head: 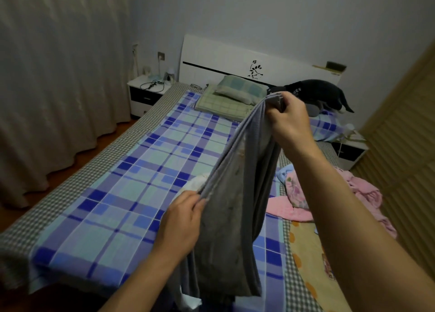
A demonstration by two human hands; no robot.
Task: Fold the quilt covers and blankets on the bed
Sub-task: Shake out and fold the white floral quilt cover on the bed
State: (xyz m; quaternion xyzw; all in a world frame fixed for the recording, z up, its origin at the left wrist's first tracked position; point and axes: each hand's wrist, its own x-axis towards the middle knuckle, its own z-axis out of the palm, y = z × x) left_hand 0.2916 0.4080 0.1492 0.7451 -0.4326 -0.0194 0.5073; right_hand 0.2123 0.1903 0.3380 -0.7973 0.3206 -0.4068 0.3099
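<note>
A grey blanket (237, 198) hangs doubled over the bed, its folds drooping toward the near edge. My right hand (290, 121) grips its bunched upper edge, raised high toward the headboard. Lower and nearer, my left hand (182, 220) pinches the same edge, so the cloth stretches taut between the two hands. Under it lies a blue and green plaid sheet (131, 182) spread flat on the bed. A white cloth (195, 182) peeks out behind the blanket near my left hand.
Pink and floral bedding (303, 194) lies crumpled on the bed's right side, with a yellow cover (310, 253) nearer. Green pillows (235, 92) and dark clothing (315, 92) sit by the white headboard (223, 59). Nightstands (146, 92) flank the bed; curtains (58, 76) hang left.
</note>
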